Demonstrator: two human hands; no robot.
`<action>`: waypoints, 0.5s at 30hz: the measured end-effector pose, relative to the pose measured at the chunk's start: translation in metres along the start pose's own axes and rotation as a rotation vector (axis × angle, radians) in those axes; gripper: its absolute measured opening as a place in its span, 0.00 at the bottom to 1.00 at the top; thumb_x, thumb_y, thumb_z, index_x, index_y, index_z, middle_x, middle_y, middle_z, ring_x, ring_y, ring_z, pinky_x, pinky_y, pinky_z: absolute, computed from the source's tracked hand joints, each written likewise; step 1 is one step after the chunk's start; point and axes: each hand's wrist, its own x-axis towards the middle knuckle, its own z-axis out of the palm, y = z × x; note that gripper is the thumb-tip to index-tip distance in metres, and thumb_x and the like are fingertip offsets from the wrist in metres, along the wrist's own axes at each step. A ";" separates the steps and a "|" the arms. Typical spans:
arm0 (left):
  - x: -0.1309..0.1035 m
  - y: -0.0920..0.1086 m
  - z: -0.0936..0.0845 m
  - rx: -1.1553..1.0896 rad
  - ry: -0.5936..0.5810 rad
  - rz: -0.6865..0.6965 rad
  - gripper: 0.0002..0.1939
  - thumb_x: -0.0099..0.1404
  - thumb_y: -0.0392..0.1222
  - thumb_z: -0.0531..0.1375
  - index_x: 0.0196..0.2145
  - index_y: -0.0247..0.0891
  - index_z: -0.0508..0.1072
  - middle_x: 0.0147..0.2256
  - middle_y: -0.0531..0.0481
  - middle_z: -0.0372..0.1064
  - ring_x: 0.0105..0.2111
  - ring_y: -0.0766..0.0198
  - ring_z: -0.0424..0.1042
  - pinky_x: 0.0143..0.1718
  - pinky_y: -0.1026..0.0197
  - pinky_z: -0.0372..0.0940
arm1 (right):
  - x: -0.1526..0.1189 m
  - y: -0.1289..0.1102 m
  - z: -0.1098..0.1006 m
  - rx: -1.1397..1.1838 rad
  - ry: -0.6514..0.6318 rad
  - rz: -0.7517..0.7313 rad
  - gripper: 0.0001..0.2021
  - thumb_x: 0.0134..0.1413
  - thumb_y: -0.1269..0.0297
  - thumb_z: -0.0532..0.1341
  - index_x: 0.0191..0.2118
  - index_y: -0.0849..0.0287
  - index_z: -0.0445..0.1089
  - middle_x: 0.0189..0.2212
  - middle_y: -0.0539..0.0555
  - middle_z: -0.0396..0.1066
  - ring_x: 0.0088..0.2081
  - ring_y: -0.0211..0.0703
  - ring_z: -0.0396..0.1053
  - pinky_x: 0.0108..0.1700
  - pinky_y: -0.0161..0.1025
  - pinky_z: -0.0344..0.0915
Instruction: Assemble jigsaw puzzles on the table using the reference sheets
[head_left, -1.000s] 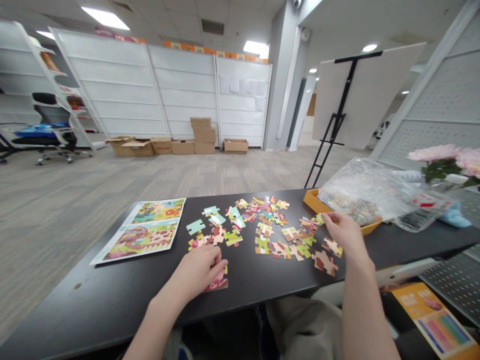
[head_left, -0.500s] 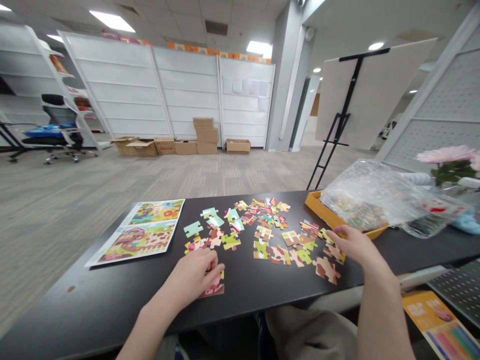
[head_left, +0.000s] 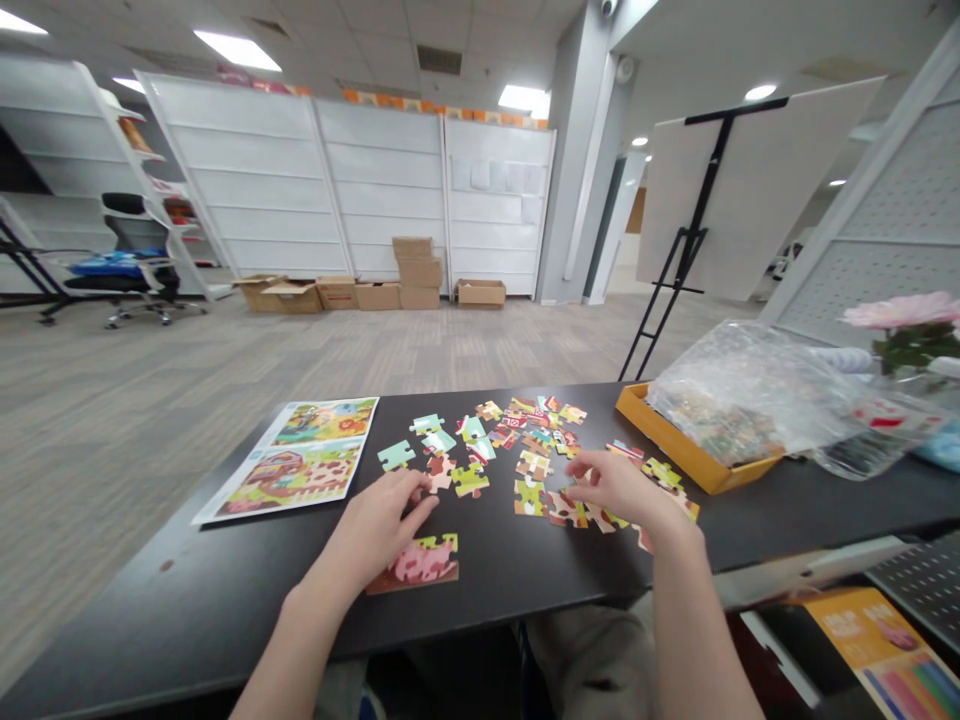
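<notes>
Many jigsaw pieces lie on the black table [head_left: 300, 560]. My left hand [head_left: 386, 515] is over the left group, fingers bent together by a pink and brown piece [head_left: 441, 472]; what it grips, if anything, is hidden. Nearer me lies a joined pink pig section [head_left: 426, 562]. My right hand [head_left: 611, 485] hovers at the right group with thumb and fingertips close together, beside a cow-patterned piece [head_left: 564, 508]; nothing can be made out between them. Left of the pieces is a printed picture sheet [head_left: 296, 460].
An orange box [head_left: 667, 445] with a clear plastic bag [head_left: 750, 390] of pieces stands at the right. Past it are pink flowers [head_left: 904, 310]. An orange booklet [head_left: 874, 630] lies lower right. Beyond the table is a black easel [head_left: 694, 220].
My right hand has moved left from the far right pieces to the middle of the right group. My left hand has shifted up and left, uncovering more of the pig section.
</notes>
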 end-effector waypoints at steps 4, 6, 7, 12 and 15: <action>-0.002 -0.027 -0.009 0.077 0.098 -0.021 0.14 0.72 0.50 0.53 0.45 0.41 0.73 0.46 0.43 0.74 0.47 0.51 0.72 0.50 0.52 0.64 | 0.004 -0.020 0.012 -0.011 -0.082 -0.099 0.11 0.42 0.63 0.70 0.36 0.55 0.76 0.31 0.50 0.76 0.35 0.44 0.71 0.34 0.35 0.61; -0.005 -0.037 -0.013 0.123 0.112 -0.043 0.14 0.72 0.49 0.52 0.45 0.40 0.73 0.46 0.42 0.74 0.48 0.50 0.72 0.52 0.51 0.64 | 0.007 -0.025 0.019 -0.009 -0.128 -0.130 0.10 0.41 0.63 0.71 0.33 0.56 0.74 0.29 0.49 0.75 0.33 0.43 0.70 0.32 0.35 0.60; -0.006 -0.040 -0.015 0.138 0.116 -0.057 0.14 0.72 0.48 0.52 0.44 0.40 0.73 0.46 0.42 0.74 0.49 0.50 0.72 0.53 0.51 0.64 | 0.009 -0.026 0.022 -0.013 -0.135 -0.139 0.10 0.41 0.62 0.71 0.33 0.56 0.74 0.29 0.49 0.75 0.32 0.42 0.69 0.32 0.35 0.59; -0.008 -0.044 -0.016 0.161 0.161 -0.121 0.13 0.71 0.46 0.52 0.44 0.39 0.74 0.46 0.43 0.75 0.48 0.49 0.73 0.52 0.50 0.65 | 0.015 -0.029 0.034 -0.029 -0.134 -0.163 0.13 0.42 0.58 0.72 0.33 0.57 0.74 0.32 0.51 0.75 0.34 0.43 0.69 0.33 0.35 0.60; -0.005 -0.041 -0.013 0.128 0.141 -0.093 0.14 0.71 0.49 0.54 0.44 0.39 0.74 0.46 0.43 0.76 0.48 0.48 0.73 0.51 0.49 0.65 | 0.018 -0.033 0.038 -0.029 -0.135 -0.130 0.10 0.43 0.63 0.71 0.32 0.57 0.73 0.30 0.51 0.74 0.32 0.42 0.69 0.32 0.35 0.59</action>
